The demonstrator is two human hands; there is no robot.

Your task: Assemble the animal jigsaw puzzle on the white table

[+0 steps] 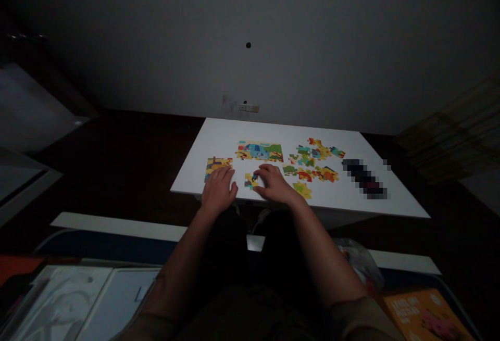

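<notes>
White table (pixel 219 133), left grip (pixel 217 191) apart on puzzle (pixel 216 162), right grip (pixel 275 184) at pieces (pixel 249 180), closure unclear, filled plastic bag (pixel 362 264)

Tabletop (pixel 404 204): white, rectangular, its far edge near the wall. Item on it, right side: dark object (pixel 363 178), pixelated, identity unreadable. Wall (pixel 156 54): plain grey, far side; one round dark spot (pixel 248 45) high up; lower down, a pale socket strip (pixel 249 108). Floor (pixel 136 159): dark, reddish-brown. Far left: pale panel (pixel 31 106), tilted in view. Far right: brownish banded object (pixel 457 122), dim. Near left: white strip (pixel 117 225) beside a dark-blue surface (pixel 113 245); white-and-grey open case (pixel 74 299); orange item (pixel 17 269) at the edge. Near right: clear plastic bag (pixel 361 260), contents indistinct; orange box (pixel 425 312), printed lettering, pink figure.
</notes>
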